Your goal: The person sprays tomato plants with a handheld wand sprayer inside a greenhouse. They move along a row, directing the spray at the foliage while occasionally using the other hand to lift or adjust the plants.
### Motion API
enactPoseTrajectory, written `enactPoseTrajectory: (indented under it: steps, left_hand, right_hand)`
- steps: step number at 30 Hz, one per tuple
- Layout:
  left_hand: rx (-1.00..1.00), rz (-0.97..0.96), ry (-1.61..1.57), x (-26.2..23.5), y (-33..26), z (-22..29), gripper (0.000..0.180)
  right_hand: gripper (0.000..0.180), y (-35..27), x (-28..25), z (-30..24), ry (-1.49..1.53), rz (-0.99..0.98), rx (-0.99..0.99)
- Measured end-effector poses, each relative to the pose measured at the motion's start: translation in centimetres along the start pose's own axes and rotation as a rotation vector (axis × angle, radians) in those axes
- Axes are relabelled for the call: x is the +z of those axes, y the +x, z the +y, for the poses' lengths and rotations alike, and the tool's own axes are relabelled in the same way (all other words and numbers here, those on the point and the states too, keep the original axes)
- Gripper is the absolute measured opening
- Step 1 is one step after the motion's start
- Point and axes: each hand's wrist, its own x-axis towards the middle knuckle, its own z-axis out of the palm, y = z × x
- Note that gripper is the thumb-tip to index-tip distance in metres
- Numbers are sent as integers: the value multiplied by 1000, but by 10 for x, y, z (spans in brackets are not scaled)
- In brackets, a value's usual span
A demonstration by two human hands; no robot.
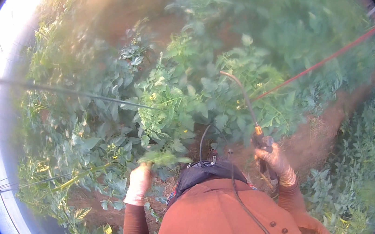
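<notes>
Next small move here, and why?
I'd probably guide the curved wand toward the yellow flowers left of its tip. The right hand already grips it, and the tip appears over foliage, apart from those blooms. The left hand sits lower, a blurred leafy sprig at its fingertips.

Brown soil (301,149) bears the plants, showing bare in a strip just to the right of the right fingers (262,153), where pale dry litter (316,128) lies scattered on it, and in smaller patches below and to the left of the left fingers (143,170). Leafy green plants (163,108) with small yellow flowers (152,97) stand in it ahead of the fingers of both hands, spreading well out to the left, while another dense green row (366,165) stands across the bare strip, well to the right of the right fingers
</notes>
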Motion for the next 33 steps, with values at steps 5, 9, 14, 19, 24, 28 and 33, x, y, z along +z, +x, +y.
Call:
enactPoseTrajectory:
  steps: [5,9,14,19,24,28,33]
  left_hand:
    - [311,276,-618,-70,31,106,44]
    - [454,661,-820,-89,153,194,49]
    - [-84,767,-682,-105,331,214,76]
    - [-260,444,-424,-93,401,178,83]
    - [-217,403,-235,-67,391,174,68]
    - [-55,471,-202,-36,364,172,64]
    - [-14,414,-162,-4,346,171,64]
  right_hand:
    - [42,38,-16,0,-44,-24,3]
    - [34,59,-20,-5,-35,-16,60]
    - [32,72,-30,-7,-85,-37,40]
    - [38,87,-42,-2,-162,-113,44]
    - [38,109,-42,2,-233,-146,-7]
    - [39,133,-31,5,-223,-117,10]
    - [46,179,-11,3,-361,-78,-65]
